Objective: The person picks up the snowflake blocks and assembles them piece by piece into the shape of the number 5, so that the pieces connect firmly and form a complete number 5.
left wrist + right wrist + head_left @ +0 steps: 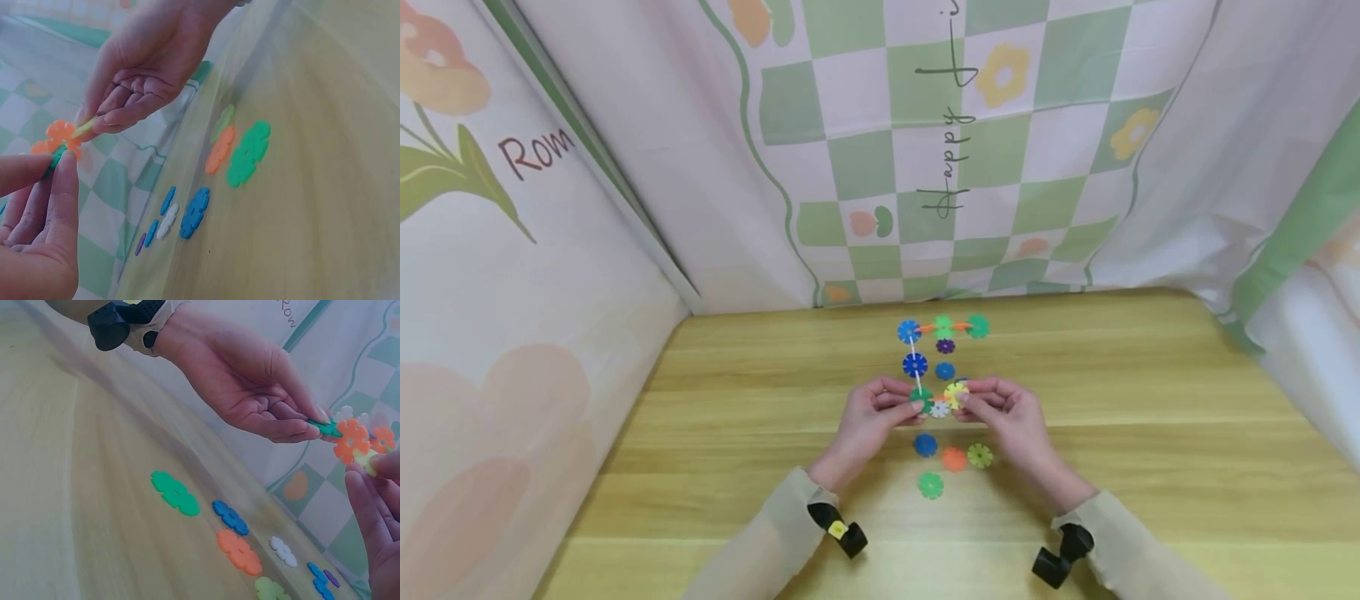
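Observation:
In the head view my left hand [867,421] pinches a green snowflake disc [919,400] between thumb and fingers. Opposite it, my right hand [1017,423] pinches a yellow snowflake disc [954,395]. An orange snowflake disc [60,132] sits between these two, slotted to the green and meeting the yellow, as the left wrist view shows. From the green disc a linked chain runs away from me through white discs and a dark blue disc [915,364] to a blue disc [909,332]. There it turns right, through orange discs and a light green disc [943,327], ending at another green disc [977,326].
Loose discs lie on the wooden table [737,467]: blue [926,445], orange [954,459], yellow-green [980,455] and light green [931,485] nearer me; white [940,409], blue [945,371] and purple [945,346] beneath or beside the chain. A checked curtain [925,167] hangs behind the table.

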A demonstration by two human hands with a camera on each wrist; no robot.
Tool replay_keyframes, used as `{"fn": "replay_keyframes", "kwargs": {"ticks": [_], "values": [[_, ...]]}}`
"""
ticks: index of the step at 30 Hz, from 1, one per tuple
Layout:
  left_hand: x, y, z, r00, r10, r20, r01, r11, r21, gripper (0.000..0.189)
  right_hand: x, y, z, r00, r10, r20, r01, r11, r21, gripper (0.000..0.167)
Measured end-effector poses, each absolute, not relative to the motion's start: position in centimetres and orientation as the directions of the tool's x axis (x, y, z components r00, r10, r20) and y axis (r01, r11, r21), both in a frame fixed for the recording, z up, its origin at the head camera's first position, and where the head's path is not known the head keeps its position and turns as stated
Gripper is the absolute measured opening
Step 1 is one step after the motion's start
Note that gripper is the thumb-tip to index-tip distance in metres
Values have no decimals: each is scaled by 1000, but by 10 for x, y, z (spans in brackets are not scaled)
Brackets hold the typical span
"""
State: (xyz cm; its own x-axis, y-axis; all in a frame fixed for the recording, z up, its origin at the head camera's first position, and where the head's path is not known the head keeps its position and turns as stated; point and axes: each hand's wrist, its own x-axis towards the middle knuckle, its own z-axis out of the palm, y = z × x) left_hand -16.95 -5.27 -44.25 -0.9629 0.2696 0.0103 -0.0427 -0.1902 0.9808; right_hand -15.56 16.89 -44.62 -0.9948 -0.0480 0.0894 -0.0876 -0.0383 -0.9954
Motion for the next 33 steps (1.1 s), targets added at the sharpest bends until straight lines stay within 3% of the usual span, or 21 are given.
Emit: {"fn": "replay_keyframes", "kwargs": {"ticks": [9,13,19,24,29,33], "values": [[-170,-56,-446,-964,267,16,-29,-165,986,21,-156,172,-442,-988,-105,112,-122,88,-989,34],[-169,-62,-449,-962,273,31,-1,-114,993,25,-156,172,-442,-988,-105,112,-120,73,-990,36],[-167,-77,-446,-971,225,80,87,23,996,34,-156,172,-440,-987,-106,121,-127,56,-990,34],[-164,-85,-426,-970,171,172,185,61,981,28,-158,173,-441,-985,-119,124,-134,79,-988,30],[-162,-78,-408,-926,269,266,296,77,952,21,-161,173,-443,-984,-136,113,-127,99,-987,27],[-163,-68,-404,-900,364,242,324,183,928,21,-161,169,-443,-980,-163,111,-129,103,-986,25]]}}
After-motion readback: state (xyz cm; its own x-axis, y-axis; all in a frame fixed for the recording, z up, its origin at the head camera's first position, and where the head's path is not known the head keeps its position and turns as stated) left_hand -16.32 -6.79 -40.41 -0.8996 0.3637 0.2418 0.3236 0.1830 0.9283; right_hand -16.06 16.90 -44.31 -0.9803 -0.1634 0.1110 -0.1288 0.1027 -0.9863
